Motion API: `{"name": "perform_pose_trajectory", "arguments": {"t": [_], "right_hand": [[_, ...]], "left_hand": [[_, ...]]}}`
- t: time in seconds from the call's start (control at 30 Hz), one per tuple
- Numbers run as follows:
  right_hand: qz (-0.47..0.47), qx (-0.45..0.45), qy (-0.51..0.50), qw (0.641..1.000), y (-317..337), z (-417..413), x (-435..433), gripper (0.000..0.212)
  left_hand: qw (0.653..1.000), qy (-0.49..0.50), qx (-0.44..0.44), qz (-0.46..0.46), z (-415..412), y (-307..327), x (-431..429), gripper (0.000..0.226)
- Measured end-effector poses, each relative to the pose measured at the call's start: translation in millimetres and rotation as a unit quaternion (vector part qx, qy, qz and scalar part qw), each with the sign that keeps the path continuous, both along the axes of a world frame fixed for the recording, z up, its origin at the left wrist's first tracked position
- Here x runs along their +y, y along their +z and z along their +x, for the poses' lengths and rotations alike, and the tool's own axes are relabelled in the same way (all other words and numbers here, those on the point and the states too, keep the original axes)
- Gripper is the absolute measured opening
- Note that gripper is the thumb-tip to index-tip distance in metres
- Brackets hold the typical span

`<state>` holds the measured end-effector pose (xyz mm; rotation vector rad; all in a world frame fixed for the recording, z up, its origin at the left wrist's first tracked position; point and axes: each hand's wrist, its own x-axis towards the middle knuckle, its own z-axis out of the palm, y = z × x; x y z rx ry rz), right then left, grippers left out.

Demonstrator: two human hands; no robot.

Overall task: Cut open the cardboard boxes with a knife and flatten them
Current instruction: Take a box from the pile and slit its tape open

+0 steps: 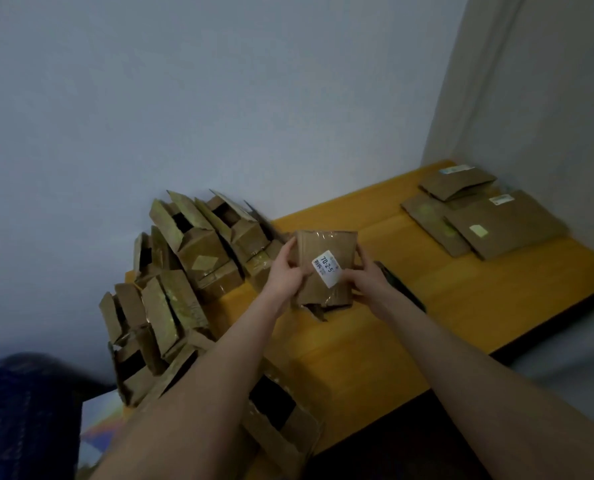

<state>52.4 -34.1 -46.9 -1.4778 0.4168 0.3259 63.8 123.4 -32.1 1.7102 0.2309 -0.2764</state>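
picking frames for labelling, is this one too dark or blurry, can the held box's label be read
Head view: dim, bluish light with soft blur. Head view: the white label on the held box reads 70-2-5; the smaller print does not resolve. Head view: wide-angle distortion slants the wall corner; the dark object right of the box is too blurred to identify.

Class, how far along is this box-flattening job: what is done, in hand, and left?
Done: flattened boxes lie far right on the table. In hand: the left hand and right hand grip a labelled box that looks nearly flat. Left: the pile of open boxes against the wall.
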Motion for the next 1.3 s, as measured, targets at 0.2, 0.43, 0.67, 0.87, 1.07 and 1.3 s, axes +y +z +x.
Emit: {"name": "perform_pose_trajectory", "arguments": {"t": [0.2, 0.43, 0.67, 0.87, 1.07, 1.3], "right_hand": [[0.009, 0.012, -0.056, 0.998, -16, 3, -7, 0.057], [-0.006, -0.004, -0.073, 0.997, -21, 29, -20, 0.017], [-0.132, -0.041, 0.009, 0.99, -36, 36, -33, 0.07], [-0.212, -0.03, 0.085, 0.973, -88, 28, -34, 0.09], [-0.242, -0.011, 0.102, 0.965, -85, 37, -32, 0.053], [-0.51, 0.059, 0.134, 0.847, -112, 45, -77, 0.046]], "left_hand": [[0.999, -0.01, 0.002, 0.031, 3, -11, -8, 0.047], [0.995, 0.091, 0.045, -0.016, 13, -19, -22, 0.037], [0.994, 0.039, 0.024, 0.095, 21, -26, -48, 0.073], [0.959, -0.025, 0.057, 0.275, 21, -46, -56, 0.082], [0.934, -0.02, 0.011, 0.357, 45, -53, -74, 0.101], [0.892, -0.069, 0.102, 0.435, 50, -76, -78, 0.122]]}}
